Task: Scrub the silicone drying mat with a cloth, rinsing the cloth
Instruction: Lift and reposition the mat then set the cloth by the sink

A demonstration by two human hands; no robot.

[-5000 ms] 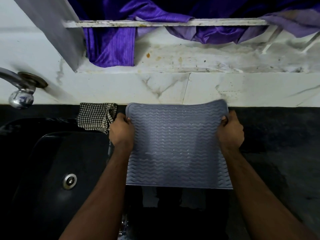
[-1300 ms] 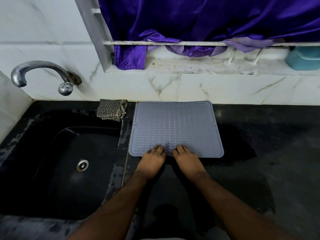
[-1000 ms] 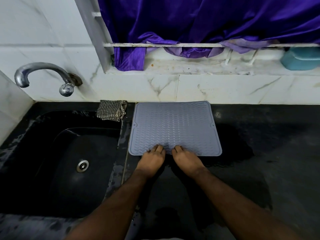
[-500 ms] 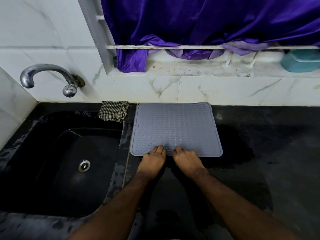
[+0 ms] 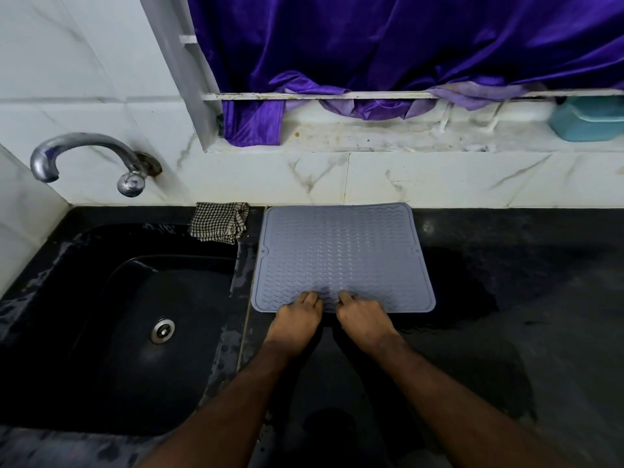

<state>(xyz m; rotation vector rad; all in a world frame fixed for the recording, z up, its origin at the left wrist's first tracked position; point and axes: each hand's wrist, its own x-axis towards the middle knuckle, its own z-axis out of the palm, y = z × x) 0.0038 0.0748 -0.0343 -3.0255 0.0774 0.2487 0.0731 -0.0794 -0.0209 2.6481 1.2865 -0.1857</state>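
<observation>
Fingers of the left hand (image 5: 297,320) and right hand (image 5: 363,320) are lightly bent, tips pressing side by side on the near edge of the grey silicone mat (image 5: 341,251); neither hand grips anything. Mat lies flat on the black counter (image 5: 523,282) against the backsplash. Checked cloth (image 5: 218,221) sits bunched at the sink (image 5: 111,332) rim's far corner, just left of mat.

**One head-worn view, looking forward and down at the counter**

A single wide-angle camera sits on the person's head, tilted down over a dark countertop (image 5: 506,298); both forearms enter from the bottom edge, so the left hand (image 5: 297,319) and right hand (image 5: 364,319) lie near the centre; the black sink (image 5: 101,332) fills the lower left, the tap (image 5: 84,153) the upper left; the purple curtain (image 5: 371,45) spans the top; straight edges bow towards the frame's margins.
</observation>
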